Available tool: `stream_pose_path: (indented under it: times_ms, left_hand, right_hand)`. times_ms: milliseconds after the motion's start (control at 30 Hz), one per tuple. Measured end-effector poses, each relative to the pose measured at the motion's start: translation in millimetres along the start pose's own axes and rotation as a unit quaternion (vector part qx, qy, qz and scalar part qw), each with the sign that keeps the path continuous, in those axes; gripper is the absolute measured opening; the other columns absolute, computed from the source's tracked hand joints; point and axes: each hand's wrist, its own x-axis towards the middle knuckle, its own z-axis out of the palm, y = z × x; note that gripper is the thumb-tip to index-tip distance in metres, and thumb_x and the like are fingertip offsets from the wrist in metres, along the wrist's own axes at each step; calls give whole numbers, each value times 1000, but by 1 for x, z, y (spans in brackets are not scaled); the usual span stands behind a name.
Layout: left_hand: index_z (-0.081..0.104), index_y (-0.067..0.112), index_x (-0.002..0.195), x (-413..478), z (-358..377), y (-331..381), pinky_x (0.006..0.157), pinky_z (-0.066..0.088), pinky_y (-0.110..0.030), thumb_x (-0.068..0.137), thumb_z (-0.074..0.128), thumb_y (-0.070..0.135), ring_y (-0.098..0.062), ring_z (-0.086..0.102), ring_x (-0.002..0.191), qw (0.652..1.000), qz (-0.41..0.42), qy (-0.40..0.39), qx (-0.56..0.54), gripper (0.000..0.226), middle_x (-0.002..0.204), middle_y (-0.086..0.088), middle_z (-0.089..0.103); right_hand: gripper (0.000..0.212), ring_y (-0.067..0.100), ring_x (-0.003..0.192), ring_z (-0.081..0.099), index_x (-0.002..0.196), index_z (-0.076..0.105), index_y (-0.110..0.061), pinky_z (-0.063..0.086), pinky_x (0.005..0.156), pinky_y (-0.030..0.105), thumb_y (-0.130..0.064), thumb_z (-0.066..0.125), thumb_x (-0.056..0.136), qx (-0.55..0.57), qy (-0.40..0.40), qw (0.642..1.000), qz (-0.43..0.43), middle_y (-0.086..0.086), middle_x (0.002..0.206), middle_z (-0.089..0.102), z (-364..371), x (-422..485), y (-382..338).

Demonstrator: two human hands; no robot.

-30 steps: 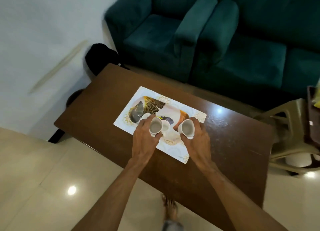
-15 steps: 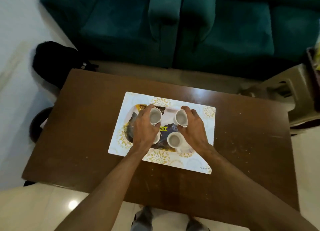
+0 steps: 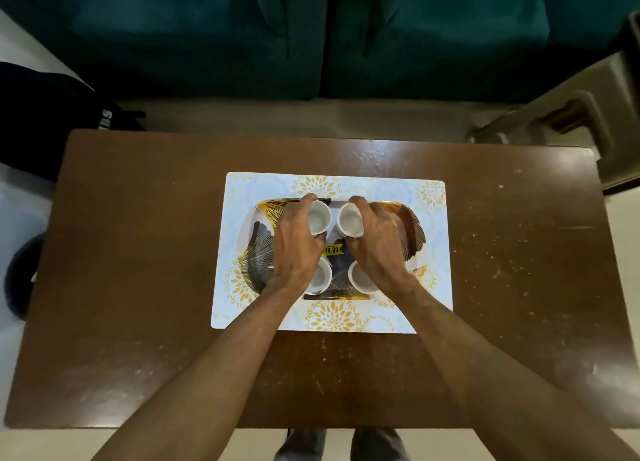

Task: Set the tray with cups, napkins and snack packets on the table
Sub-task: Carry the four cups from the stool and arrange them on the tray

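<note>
Sitting at the centre of the frame, the patterned tray [image 3: 412, 232] rests on a white placemat [image 3: 381, 187] with gold flowers, on the brown table [image 3: 138, 252]. Four white cups stand on the tray. The left hand [image 3: 298, 246] curls its fingers around the upper left cup [image 3: 318, 220], palm down, forearm reaching up from the lower left. The right hand [image 3: 377, 246] wraps the upper right cup [image 3: 350, 221] likewise, forearm entering from the lower right. Beneath the wrists stand the lower left cup [image 3: 321, 276] and the lower right cup [image 3: 362, 277]. A yellow price sticker [image 3: 331, 250] shows between the hands. A teal sofa [image 3: 311, 34] fills the top of the frame.
</note>
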Motion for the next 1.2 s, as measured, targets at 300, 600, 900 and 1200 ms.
stream_pose_path:
  times_ms: [300, 600, 900, 1200]
  left_hand:
    - [31, 24, 153, -16, -11, -2, 106, 44, -39, 82, 80, 42, -22, 44, 140, 998, -33, -4, -51, 88, 154, -2, 46]
    - [35, 35, 149, -101, -15, -33, 99, 51, -23, 79, 81, 48, -14, 50, 133, 986, -72, -49, -142, 85, 149, 6, 48]
    - [56, 19, 137, -104, -8, -35, 98, 55, -33, 72, 91, 27, -13, 58, 121, 991, -28, -17, -130, 74, 133, 1, 65]
    - [57, 21, 139, -94, -23, -44, 88, 49, -7, 72, 91, 20, -6, 60, 112, 987, -23, -89, -133, 76, 131, 3, 66]
  right_hand:
    - [87, 30, 130, 52, 156, 25, -27, 46, 101, 47, -43, 74, 86, 81, 15, 996, 14, 7, 148, 50, -13, -14, 4]
    - [75, 20, 131, 48, 150, 30, -32, 50, 102, 48, -38, 66, 85, 184, -57, 980, 55, -2, 147, 48, -21, -98, 31]
    - [72, 25, 129, 52, 145, 47, -15, 50, 102, 47, -21, 81, 82, 135, -31, 990, 8, 8, 141, 56, -4, -101, 27]
    - [77, 23, 124, 54, 148, 46, -17, 46, 99, 36, -14, 82, 79, 138, -66, 988, -24, 8, 138, 57, -12, -94, 31]
